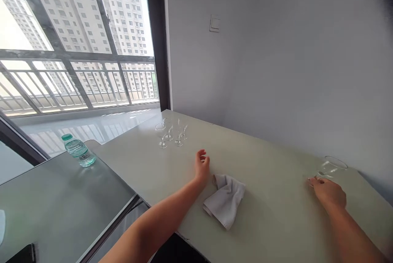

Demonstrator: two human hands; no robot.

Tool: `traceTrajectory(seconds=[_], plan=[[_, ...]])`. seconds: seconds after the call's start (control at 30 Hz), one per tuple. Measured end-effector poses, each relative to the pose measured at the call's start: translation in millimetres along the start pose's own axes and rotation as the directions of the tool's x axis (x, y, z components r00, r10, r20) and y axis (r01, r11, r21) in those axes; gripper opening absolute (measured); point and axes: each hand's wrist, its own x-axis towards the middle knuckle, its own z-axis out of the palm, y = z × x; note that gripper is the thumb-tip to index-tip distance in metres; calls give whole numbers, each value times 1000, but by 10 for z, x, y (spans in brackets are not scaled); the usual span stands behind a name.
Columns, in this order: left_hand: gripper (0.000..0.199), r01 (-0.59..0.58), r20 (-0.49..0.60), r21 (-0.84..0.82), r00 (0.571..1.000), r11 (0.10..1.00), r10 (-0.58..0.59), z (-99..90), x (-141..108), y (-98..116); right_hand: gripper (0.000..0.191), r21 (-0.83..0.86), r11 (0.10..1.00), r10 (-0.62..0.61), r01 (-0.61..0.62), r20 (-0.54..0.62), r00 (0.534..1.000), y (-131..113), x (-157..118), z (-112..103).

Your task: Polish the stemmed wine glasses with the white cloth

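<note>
My right hand point(329, 192) is closed at the lower part of a clear stemmed glass point(332, 168) near the right end of the pale table. The bowl stands above my fingers, which partly hide the stem and foot. My left hand point(202, 165) is over the middle of the table, its fingers loosely curled and apart, holding nothing. Just right of that wrist lies a crumpled grey cloth point(226, 200). Beyond my left hand, several clear stemmed glasses point(162, 144) stand upright in a group towards the table's far left corner.
A grey wall borders the pale table point(267, 222) along its far side. To the left, a darker glass-topped table point(61, 205) carries a water bottle point(79, 151) with a green cap and a black object point(26, 255). Large windows and a railing point(107, 80) are behind it.
</note>
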Motion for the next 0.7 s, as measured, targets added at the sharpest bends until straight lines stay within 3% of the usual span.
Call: traceTrajectory(seconds=[0.07, 0.13, 0.2, 0.3, 0.33, 0.37, 0.43, 0.5, 0.53, 0.6, 0.63, 0.7], plan=[[30, 40, -220, 7, 975, 999, -37, -190, 222, 72, 5, -32, 994, 108, -109, -9, 994, 19, -62, -56], [35, 99, -365, 52, 928, 994, -73, -407, 487, 132, 16, -35, 988, 149, -151, -67, 987, -54, -199, -126], [45, 121, -394, 83, 916, 989, -78, -585, 747, 168, 24, -23, 996, 81, -85, -115, 990, -241, -431, -178], [60, 121, -355, 156, 933, 980, -59, -708, 1043, 175, 25, 8, 994, -111, 111, -17, 994, -715, -968, -190], [64, 117, -329, 178, 943, 977, -53, -715, 1108, 169, 24, 60, 960, -278, 272, 116, 954, -900, -1187, -182], [66, 112, -302, 198, 952, 974, -48, -711, 1158, 159, 24, 124, 885, -466, 449, 225, 855, -1082, -1415, -172], [69, 106, -263, 228, 964, 968, -44, -688, 1225, 134, 35, 248, 640, -747, 727, 420, 514, -1396, -1860, -147], [69, 106, -240, 246, 970, 963, -45, -665, 1267, 107, 56, 310, 448, -842, 839, 461, 279, -1600, -2226, -111], [67, 107, -231, 252, 972, 962, -47, -658, 1282, 94, 61, 337, 387, -859, 859, 470, 202, -1657, -2361, -86], [62, 108, -213, 258, 976, 960, -53, -651, 1303, 75, 59, 377, 347, -869, 859, 473, 144, -1705, -2528, -24], [58, 109, -205, 261, 977, 959, -56, -652, 1307, 71, 54, 393, 362, -870, 845, 469, 155, -1712, -2566, 8], [45, 111, -188, 270, 980, 956, -60, -656, 1293, 78, 41, 427, 455, -852, 781, 463, 244, -1725, -2573, 56]])
